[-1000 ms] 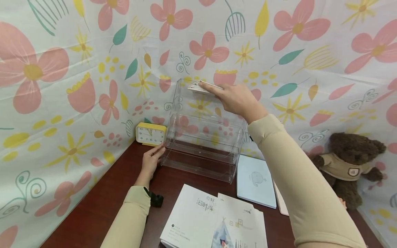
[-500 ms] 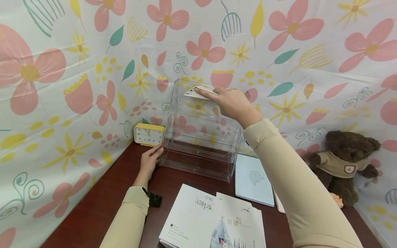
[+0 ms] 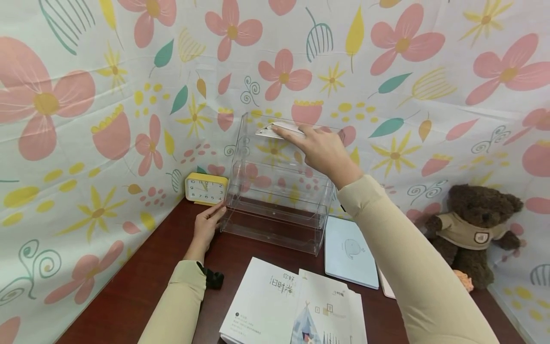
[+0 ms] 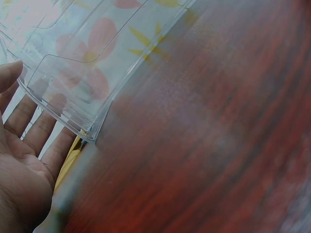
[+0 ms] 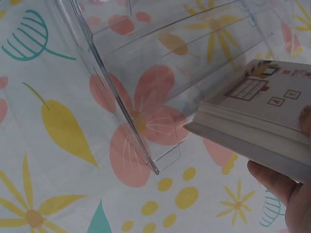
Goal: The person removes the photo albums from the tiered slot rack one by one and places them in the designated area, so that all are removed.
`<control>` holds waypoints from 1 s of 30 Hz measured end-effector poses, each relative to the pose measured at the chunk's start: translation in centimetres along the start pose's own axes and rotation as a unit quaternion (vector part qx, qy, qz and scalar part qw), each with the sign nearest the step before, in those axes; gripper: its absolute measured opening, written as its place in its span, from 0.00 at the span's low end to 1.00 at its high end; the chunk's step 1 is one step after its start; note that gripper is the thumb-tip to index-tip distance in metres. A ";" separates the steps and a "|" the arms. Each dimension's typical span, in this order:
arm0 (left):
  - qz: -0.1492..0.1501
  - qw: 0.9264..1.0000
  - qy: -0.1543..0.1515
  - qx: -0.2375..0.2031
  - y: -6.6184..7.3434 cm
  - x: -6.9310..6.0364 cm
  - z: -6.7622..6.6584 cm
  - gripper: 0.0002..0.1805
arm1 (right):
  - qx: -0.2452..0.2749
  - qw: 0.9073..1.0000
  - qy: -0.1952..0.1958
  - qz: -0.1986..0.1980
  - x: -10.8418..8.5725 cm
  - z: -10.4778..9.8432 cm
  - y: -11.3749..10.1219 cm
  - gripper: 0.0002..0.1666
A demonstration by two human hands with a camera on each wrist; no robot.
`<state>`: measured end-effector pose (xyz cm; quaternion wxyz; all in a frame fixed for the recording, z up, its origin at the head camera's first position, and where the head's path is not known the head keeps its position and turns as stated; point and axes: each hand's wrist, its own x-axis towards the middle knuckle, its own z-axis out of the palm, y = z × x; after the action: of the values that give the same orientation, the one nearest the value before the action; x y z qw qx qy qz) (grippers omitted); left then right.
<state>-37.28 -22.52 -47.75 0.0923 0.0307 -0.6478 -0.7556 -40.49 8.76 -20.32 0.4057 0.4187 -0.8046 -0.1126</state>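
Note:
A clear plastic rack [image 3: 275, 229] with several tiers stands against the patterned backdrop. My right hand [image 3: 324, 150] holds a small, thick white book [image 3: 267, 131] at the rack's top. In the right wrist view, the book [image 5: 272, 107] shows printed drawings on its cover and lies tilted beside a clear side panel [image 5: 109, 80]. The thumb is on one cover and a finger is under the other. Low on the rack's left side, my left hand [image 3: 206, 229] grips the edge. The left wrist view shows that thumb by the panel's edge and the fingers behind it.
A yellow alarm clock [image 3: 206, 188] sits left of the rack. Large white books [image 3: 262, 301] lie at the table's front. A pale blue notebook [image 3: 350, 253] is right of the rack, partly over a pinkish one [image 3: 385, 282]. A brown teddy bear [image 3: 477, 229] sits far right.
The camera view has shifted slightly. My right hand and the book sit slightly lower against the rack's top. My left hand stays at the rack's side.

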 end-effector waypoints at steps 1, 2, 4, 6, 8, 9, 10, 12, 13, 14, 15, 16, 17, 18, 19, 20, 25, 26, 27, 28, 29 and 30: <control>0.000 1.000 0.000 0.000 0.0 0.0 0.0 0.27 | -0.004 1.000 0.002 0.007 -0.1 -0.1 0.0 0.54; -0.001 1.000 -0.001 0.000 0.0 0.1 0.0 0.27 | -0.009 1.000 0.005 0.014 -0.2 -0.1 -0.1 0.55; -0.004 1.000 -0.005 -0.001 0.0 0.1 0.0 0.27 | -0.018 0.999 0.016 0.029 -0.4 -0.3 -0.1 0.55; -0.007 1.000 -0.006 -0.002 0.1 0.1 0.0 0.26 | -0.023 0.998 0.034 0.041 -0.5 -0.6 -0.1 0.55; -0.010 1.000 -0.005 -0.001 0.1 0.1 0.0 0.26 | -0.018 0.998 0.050 0.046 -0.6 -0.9 -0.1 0.55; -0.010 1.000 -0.003 0.000 0.2 0.1 0.0 0.26 | -0.016 0.997 0.059 0.046 -0.7 -1.0 -0.1 0.54; -0.009 1.000 -0.002 0.003 0.2 0.1 0.0 0.26 | -0.011 0.997 0.065 0.046 -0.8 -1.2 -0.2 0.54; -0.006 1.000 0.003 0.005 0.1 0.0 0.0 0.26 | -0.004 0.996 0.074 0.045 -1.0 -1.6 -0.4 0.54; -0.003 1.000 0.004 0.007 0.1 0.0 0.0 0.27 | 0.000 0.996 0.078 0.044 -1.1 -1.8 -0.6 0.53; 0.000 1.000 0.006 0.010 0.0 0.0 0.0 0.27 | 0.001 0.996 0.083 0.043 -1.2 -2.0 -0.8 0.53; 0.003 1.000 0.008 0.012 0.0 -0.1 0.0 0.27 | 0.003 0.995 0.087 0.042 -1.4 -2.2 -1.0 0.53; 0.007 1.000 0.009 0.015 -0.1 -0.1 0.0 0.28 | 0.007 0.995 0.091 0.041 -1.6 -2.4 -1.3 0.52; 0.011 1.000 0.010 0.015 -0.2 -0.1 0.0 0.28 | 0.011 0.994 0.097 0.041 -1.7 -2.6 -1.6 0.52; 0.014 1.000 0.011 0.018 -0.2 -0.1 0.0 0.28 | 0.015 0.994 0.104 0.042 -1.9 -2.8 -1.8 0.52; 0.017 1.000 0.011 0.019 -0.3 -0.1 0.0 0.29 | 0.020 0.993 0.109 0.043 -2.0 -2.9 -2.1 0.53; 0.019 1.000 0.010 0.020 -0.3 -0.1 -0.1 0.29 | 0.025 0.992 0.116 0.046 -2.1 -3.1 -2.4 0.53; 0.017 1.000 0.011 0.018 -0.4 0.0 -0.1 0.29 | 0.045 0.987 0.148 0.052 -2.3 -3.8 -3.4 0.53; 0.016 1.000 0.012 0.018 -0.4 -0.1 -0.1 0.29 | 0.049 0.985 0.154 0.051 -2.3 -3.9 -3.6 0.53; 0.015 1.000 0.013 0.017 -0.3 -0.1 -0.1 0.29 | 0.052 0.985 0.158 0.050 -2.3 -4.0 -3.7 0.52; 0.014 1.000 0.015 0.015 -0.3 -0.1 0.0 0.29 | 0.056 0.984 0.162 0.048 -2.3 -4.1 -3.9 0.52; 0.013 1.000 0.013 0.016 -0.2 -0.1 0.0 0.29 | 0.059 0.983 0.167 0.046 -2.3 -4.3 -4.1 0.51; 0.014 1.000 0.012 0.016 -0.2 -0.2 0.0 0.29 | 0.060 0.982 0.174 0.047 -2.4 -4.4 -4.3 0.51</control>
<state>-37.14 -22.44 -47.93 0.1103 0.0323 -0.6586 -0.7437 -33.98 8.62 -21.07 0.5184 0.4174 -0.7458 0.0297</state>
